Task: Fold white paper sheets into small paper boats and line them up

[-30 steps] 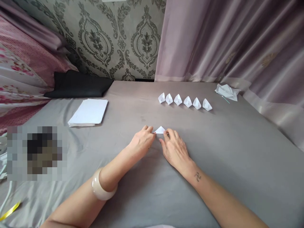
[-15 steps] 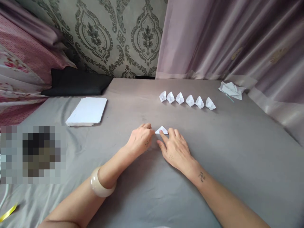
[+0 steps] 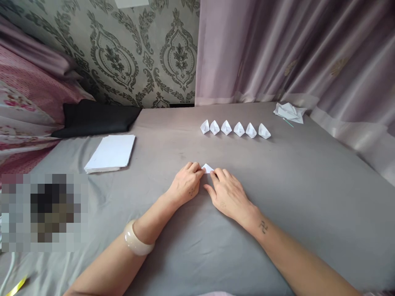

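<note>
A small white piece of folded paper (image 3: 207, 167), triangular with its point away from me, lies flat on the grey cloth between my hands. My left hand (image 3: 187, 183) is closed, its fingers curled and its thumb tip pressing the paper's left corner. At the right corner, the index fingertip of my right hand (image 3: 228, 191) touches the paper. That hand's thumb stands apart from its fingers, and the palm faces down. Both lower corners of the paper are partly hidden by fingertips. Beyond my hands stands a row of several folded paper boats (image 3: 239, 129).
A stack of white paper sheets (image 3: 111, 153) lies to the left, with a black cloth (image 3: 98, 118) behind it. At the far right are crumpled white papers (image 3: 289, 112) and a thin greenish stick (image 3: 288, 122). A yellow strip (image 3: 17, 285) lies at the lower left, near a blurred patch.
My right index finger has shifted from the paper's middle to its right corner. My left thumb now overlaps the left corner. The whole view has tilted slightly.
</note>
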Demonstrator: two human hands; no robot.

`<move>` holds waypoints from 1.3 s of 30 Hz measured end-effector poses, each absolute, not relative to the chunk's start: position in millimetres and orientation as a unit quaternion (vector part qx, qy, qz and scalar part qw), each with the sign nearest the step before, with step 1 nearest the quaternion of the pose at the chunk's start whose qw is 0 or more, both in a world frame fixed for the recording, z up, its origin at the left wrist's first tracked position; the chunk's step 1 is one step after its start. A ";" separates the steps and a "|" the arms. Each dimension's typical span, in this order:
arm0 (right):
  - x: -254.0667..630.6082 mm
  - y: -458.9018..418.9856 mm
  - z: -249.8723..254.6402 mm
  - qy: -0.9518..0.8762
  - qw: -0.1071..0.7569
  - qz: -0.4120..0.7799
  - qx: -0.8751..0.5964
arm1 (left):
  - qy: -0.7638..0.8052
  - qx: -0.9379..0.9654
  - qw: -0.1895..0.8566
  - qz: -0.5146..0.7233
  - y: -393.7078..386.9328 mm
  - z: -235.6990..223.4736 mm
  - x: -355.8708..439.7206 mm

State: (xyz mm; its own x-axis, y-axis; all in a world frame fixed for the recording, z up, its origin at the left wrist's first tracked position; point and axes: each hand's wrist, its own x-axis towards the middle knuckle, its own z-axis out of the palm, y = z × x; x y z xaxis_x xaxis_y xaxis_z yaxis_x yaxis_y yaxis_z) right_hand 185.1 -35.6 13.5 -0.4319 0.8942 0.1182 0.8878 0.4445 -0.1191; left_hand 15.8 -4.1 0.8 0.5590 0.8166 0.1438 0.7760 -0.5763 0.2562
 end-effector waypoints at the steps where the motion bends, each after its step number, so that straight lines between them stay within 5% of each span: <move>1: 186.0 -34.8 13.7 -0.844 0.086 0.021 -0.529 | 0.456 0.874 0.090 0.143 -4.7 1.5 15.3; 18: 188.9 -22.4 2.6 -0.811 0.146 -0.006 -0.567 | 0.589 0.704 0.286 0.275 18.2 -10.8 24.5; 27: 197.9 -4.0 -11.2 -0.704 0.347 0.270 -0.557 | 0.508 0.663 0.408 0.368 6.0 -13.2 25.5; 32: 199.0 -3.8 -6.6 -0.677 0.388 0.346 -0.520 | 0.449 0.614 0.446 0.472 -0.3 -8.3 29.3; 39: 204.1 -7.0 3.5 -0.681 0.437 0.367 -0.460 | 0.488 0.575 0.500 0.425 -11.8 3.7 32.3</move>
